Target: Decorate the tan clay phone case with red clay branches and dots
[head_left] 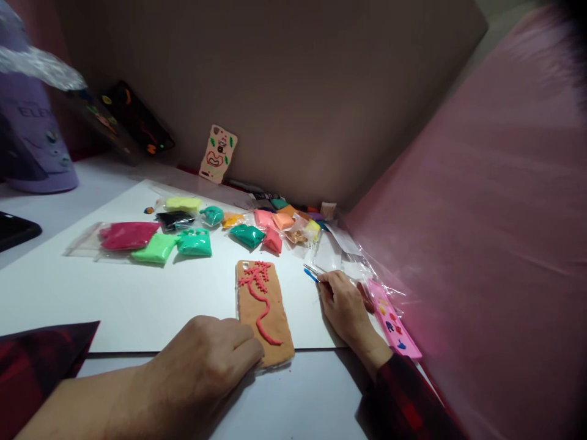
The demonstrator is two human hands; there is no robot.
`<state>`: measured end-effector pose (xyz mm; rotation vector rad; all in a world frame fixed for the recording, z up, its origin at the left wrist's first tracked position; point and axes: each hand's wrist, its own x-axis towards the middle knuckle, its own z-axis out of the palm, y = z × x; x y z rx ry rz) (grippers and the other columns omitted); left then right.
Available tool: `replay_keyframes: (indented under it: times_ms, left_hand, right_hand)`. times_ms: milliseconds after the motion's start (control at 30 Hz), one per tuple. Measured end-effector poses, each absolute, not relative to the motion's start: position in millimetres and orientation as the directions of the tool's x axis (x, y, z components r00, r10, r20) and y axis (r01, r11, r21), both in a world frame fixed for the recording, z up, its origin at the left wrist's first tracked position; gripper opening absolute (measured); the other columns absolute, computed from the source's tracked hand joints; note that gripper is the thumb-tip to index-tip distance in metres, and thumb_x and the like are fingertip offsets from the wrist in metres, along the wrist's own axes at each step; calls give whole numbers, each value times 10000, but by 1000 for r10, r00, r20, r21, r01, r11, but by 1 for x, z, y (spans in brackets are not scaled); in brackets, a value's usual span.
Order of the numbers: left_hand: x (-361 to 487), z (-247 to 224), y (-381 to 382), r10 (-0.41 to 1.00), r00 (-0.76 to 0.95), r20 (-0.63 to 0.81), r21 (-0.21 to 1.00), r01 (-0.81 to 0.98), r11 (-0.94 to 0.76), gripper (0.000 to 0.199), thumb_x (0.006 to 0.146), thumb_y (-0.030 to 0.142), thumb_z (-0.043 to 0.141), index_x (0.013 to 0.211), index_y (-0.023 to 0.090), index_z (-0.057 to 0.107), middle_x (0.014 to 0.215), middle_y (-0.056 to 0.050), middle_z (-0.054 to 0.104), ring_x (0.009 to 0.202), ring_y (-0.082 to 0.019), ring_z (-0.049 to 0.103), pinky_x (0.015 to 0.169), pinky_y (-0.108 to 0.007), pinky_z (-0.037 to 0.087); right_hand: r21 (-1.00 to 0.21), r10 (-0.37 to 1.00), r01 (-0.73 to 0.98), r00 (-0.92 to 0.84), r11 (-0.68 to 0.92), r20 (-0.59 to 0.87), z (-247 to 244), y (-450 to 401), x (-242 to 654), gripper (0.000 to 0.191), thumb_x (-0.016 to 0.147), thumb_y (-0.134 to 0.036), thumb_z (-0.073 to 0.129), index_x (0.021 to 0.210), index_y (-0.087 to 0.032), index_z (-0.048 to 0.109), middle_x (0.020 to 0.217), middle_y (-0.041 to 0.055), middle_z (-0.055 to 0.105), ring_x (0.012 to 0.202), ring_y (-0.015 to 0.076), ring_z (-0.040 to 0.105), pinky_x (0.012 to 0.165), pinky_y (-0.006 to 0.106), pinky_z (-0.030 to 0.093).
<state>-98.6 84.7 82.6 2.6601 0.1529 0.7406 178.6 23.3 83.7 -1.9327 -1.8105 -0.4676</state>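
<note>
A phone case (pixel 275 305) coated in tan clay lies near the front edge of the white board, with a raised red clay design of a branching cluster and a wavy line. My left hand (pixel 215 351) is closed at its lower left edge, the fingers curled and touching it. To the right, my right hand (pixel 342 299) is low over the board, thumb and fingers pinched together. From its fingertips stick out a small blue-tipped modelling tool (pixel 310 275) and a thin metallic point. The rest of that tool is hidden by the fingers.
Clay packets (pixel 195 242) in several colours lie across the white board (pixel 41 293). A pink case (pixel 394 324) with small clay pieces stands at right. A decorated case (pixel 219 154) leans on the back wall; a purple bottle (pixel 39 134) and a dark phone-like object (pixel 18 231) are at left.
</note>
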Motion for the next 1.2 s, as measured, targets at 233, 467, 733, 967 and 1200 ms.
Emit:
replay_keyframes:
  times_ms: [233,467,733,967,1200]
  left_hand:
    - [-101,78,84,206,879,431,388,25,-921,153,781,51,442,717,183,483,685,-7,540,545,-164,446,487,-309,257]
    - [-101,80,83,211,876,434,400,23,-916,148,771,50,458,719,188,466,700,-2,540,542,-156,433,488,-308,244]
    - [-103,79,82,275,874,401,451,73,-890,183,814,27,433,756,196,473,720,3,559,576,-146,465,514,-293,281]
    - [-105,81,79,281,871,404,466,69,-882,145,831,72,463,762,197,488,717,3,570,572,-143,472,500,-272,287]
    - [-105,76,81,273,870,410,444,71,-893,154,830,63,444,756,189,492,706,-6,563,568,-144,476,509,-280,296]
  right_hand:
    - [-120,839,992,91,-31,537,84,23,180,164,846,-81,453,827,-189,575,775,44,611,736,183,580,681,307,458]
    - [-144,826,990,79,3,558,84,23,180,178,871,-109,437,810,-192,582,774,47,632,719,175,595,673,299,466]
    - [-213,744,976,182,-54,643,88,23,183,102,844,-132,503,815,-192,580,741,35,655,664,167,608,615,282,463]
    - [-157,823,987,119,-36,556,93,21,175,138,774,-85,489,744,-205,551,671,8,595,612,153,559,601,269,427]
    - [-168,840,978,193,-124,506,94,21,177,174,681,-50,491,715,-203,566,629,-7,614,570,149,562,560,261,391]
